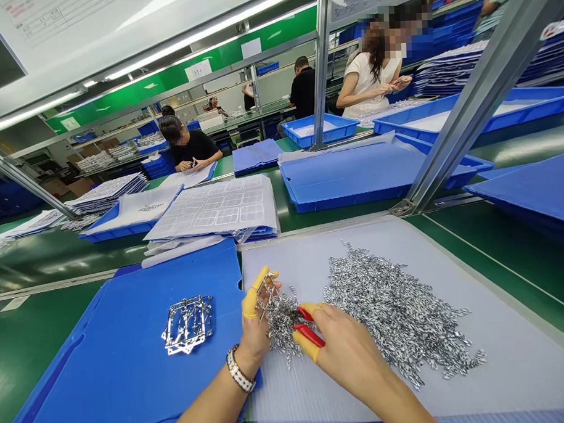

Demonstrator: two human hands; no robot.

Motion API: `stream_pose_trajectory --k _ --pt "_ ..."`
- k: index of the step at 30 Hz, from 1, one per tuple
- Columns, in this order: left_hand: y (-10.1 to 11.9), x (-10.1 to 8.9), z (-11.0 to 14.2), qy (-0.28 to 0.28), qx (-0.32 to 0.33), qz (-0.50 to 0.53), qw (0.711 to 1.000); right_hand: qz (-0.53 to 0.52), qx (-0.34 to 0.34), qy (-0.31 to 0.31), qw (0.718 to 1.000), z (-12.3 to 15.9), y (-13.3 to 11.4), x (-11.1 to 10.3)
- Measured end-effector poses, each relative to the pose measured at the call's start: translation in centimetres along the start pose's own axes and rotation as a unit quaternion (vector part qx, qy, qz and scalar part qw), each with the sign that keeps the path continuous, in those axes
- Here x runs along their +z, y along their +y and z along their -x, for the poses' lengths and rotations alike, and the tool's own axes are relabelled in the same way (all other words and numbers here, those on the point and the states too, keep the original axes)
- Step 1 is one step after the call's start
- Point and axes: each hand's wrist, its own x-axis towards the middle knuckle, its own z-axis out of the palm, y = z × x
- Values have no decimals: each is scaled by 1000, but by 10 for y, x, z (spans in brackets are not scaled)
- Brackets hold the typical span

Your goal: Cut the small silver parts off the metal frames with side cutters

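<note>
My left hand, in yellow finger cots, pinches a small shiny metal frame and holds it upright. Red-handled pliers sit in my right hand, whose thumb and finger also wear yellow cots. The pliers' jaws point left at a small pile of metal pieces just below the frame; whether they grip one is too small to tell. A much larger heap of the same small metal pieces spreads right of my hands on a white sheet. Several similar metal frames lie stacked at left on a blue board.
Beyond the work area stand a stack of clear plastic trays, a blue tray and a tray with small parts. A slanted metal post rises at right. Co-workers sit across the green bench, one in black, one in white.
</note>
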Motion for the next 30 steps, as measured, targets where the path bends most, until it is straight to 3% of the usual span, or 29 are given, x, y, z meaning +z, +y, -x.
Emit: stream_pose_trajectory --k 2,6,8,10,13,15,18,21,24,30 --pt "4 3 6 -34 54 -50 997 -165 36 15 986 -4 6 -1" --pt "10 12 19 -147 147 -192 959 -463 82 20 882 -17 5 3" --pt "11 15 22 -177 175 -246 937 -517 84 33 851 -22 2 6" --pt "11 17 24 -183 188 -280 923 -525 73 54 846 -24 1 8" --pt "13 16 23 -147 198 -281 927 -460 41 115 879 -22 4 7" --pt "15 14 19 -91 169 -217 957 -351 -12 165 922 -18 6 6" --pt "16 8 6 -43 -13 -12 999 -151 -189 174 955 -10 3 10" --pt "15 3 -5 -94 -223 169 956 2 -324 149 934 -4 -5 22" --pt "12 -1 -10 -144 -285 228 920 81 -333 138 929 0 -11 34" --pt "9 -4 -11 -161 -301 222 913 82 -288 55 952 1 -4 38"
